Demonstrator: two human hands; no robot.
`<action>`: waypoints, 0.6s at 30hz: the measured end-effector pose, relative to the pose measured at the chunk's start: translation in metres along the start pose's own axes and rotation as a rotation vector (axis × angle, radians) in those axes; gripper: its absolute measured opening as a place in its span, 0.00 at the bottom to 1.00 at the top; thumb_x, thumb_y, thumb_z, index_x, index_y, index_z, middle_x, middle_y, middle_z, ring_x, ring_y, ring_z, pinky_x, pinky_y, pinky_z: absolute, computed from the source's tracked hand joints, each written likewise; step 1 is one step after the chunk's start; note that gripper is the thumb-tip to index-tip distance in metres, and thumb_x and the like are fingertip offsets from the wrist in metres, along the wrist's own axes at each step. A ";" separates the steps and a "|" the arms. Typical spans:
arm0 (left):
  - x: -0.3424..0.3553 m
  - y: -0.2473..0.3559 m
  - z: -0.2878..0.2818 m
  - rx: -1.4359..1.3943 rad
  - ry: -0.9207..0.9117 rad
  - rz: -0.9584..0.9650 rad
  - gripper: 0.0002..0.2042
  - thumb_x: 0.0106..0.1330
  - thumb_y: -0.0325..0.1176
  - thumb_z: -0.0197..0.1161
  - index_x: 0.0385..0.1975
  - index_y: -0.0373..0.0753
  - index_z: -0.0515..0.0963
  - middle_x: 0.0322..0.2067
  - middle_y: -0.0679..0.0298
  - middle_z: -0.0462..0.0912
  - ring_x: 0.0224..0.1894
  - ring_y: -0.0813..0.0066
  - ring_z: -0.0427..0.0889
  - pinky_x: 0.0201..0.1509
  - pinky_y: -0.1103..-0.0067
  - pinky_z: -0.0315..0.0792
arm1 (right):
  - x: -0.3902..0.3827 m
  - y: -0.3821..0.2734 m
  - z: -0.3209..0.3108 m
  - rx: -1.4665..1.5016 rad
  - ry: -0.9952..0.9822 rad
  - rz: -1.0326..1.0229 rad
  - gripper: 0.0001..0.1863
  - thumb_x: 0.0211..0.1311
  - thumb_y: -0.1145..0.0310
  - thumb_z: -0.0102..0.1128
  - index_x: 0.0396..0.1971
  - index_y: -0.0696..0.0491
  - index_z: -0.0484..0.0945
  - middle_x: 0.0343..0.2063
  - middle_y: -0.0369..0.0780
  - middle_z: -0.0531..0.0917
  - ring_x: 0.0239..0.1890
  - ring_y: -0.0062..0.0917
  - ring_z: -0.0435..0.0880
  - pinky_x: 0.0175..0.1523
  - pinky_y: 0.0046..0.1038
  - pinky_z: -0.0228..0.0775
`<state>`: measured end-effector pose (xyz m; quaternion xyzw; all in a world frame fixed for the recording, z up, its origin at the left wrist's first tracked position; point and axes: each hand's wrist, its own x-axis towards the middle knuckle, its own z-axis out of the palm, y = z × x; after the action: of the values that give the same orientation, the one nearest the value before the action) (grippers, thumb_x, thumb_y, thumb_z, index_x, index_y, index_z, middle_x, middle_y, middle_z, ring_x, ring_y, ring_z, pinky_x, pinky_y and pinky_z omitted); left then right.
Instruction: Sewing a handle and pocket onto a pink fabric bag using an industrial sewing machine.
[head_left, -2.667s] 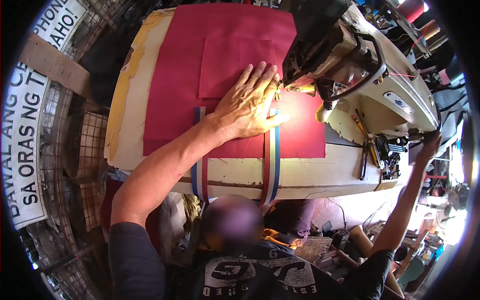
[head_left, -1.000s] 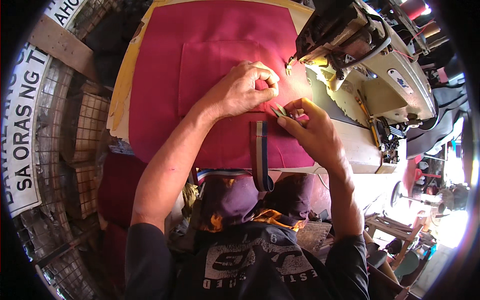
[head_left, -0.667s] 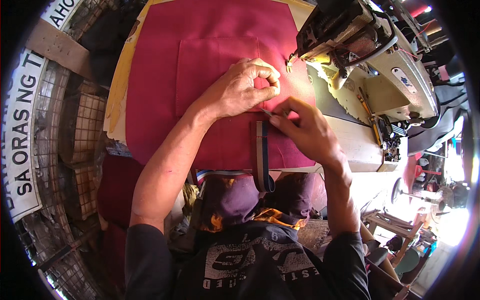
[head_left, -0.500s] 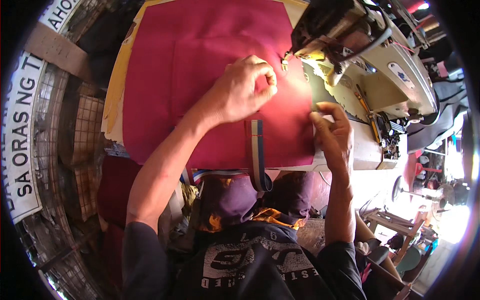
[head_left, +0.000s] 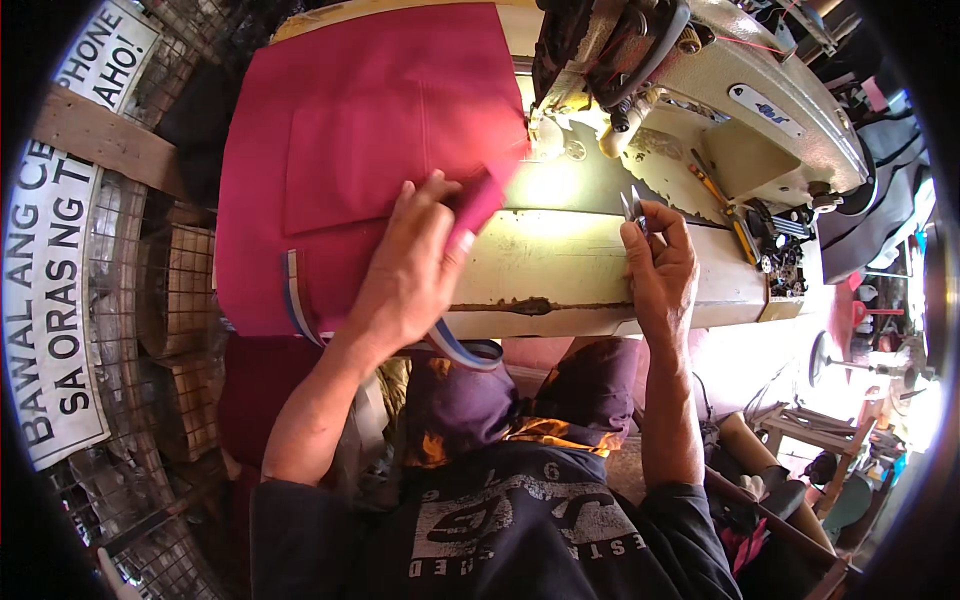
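Observation:
A wide piece of deep pink-red fabric [head_left: 345,120] with a stitched pocket-like panel lies across the left of the sewing table. My left hand [head_left: 412,258] grips its right edge, where a corner is folded up between thumb and fingers. A striped strap [head_left: 297,295] in grey, white and blue lies on the cloth and loops below the table edge. Over bare tabletop, my right hand [head_left: 663,262] is closed around small thread snips [head_left: 631,204], their two pointed metal blades sticking up. Most of the snips is hidden in the palm.
A sewing machine [head_left: 765,105] stands at the back right, its lamp lighting the needle area. An orange-handled tool [head_left: 722,205] lies by its base. The table's near edge [head_left: 560,325] is worn. Wire mesh [head_left: 185,300] and a lettered sign [head_left: 60,330] are at the left.
The fabric has moved left away from the needle area, baring the tabletop. My left hand has come down and left and now holds its folded edge. The snips' blades now show.

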<state>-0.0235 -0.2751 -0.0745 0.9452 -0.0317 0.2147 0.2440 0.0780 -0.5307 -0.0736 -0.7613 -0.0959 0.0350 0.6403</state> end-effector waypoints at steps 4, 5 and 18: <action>-0.005 -0.022 -0.015 -0.736 0.366 -0.492 0.16 0.80 0.42 0.52 0.50 0.36 0.78 0.45 0.65 0.83 0.45 0.79 0.79 0.52 0.77 0.71 | 0.000 -0.011 0.021 -0.274 -0.052 -0.136 0.15 0.61 0.69 0.71 0.47 0.55 0.82 0.34 0.41 0.85 0.35 0.23 0.84 0.42 0.28 0.76; -0.007 -0.023 -0.019 -0.836 0.439 -0.559 0.19 0.79 0.44 0.53 0.55 0.34 0.76 0.48 0.64 0.82 0.49 0.77 0.78 0.57 0.77 0.70 | -0.002 -0.024 0.033 -0.343 -0.113 -0.239 0.15 0.60 0.69 0.71 0.46 0.55 0.82 0.34 0.42 0.85 0.35 0.26 0.85 0.41 0.29 0.77; -0.008 -0.023 -0.021 -1.049 0.603 -0.677 0.25 0.75 0.44 0.60 0.61 0.31 0.74 0.56 0.62 0.78 0.57 0.76 0.75 0.65 0.79 0.65 | 0.019 -0.048 0.142 -0.738 -0.338 -0.568 0.08 0.62 0.68 0.66 0.33 0.55 0.77 0.30 0.44 0.82 0.32 0.45 0.84 0.37 0.43 0.76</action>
<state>-0.0354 -0.2455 -0.0715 0.5593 0.2348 0.3365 0.7203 0.0669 -0.3822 -0.0505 -0.8648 -0.4078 -0.0542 0.2877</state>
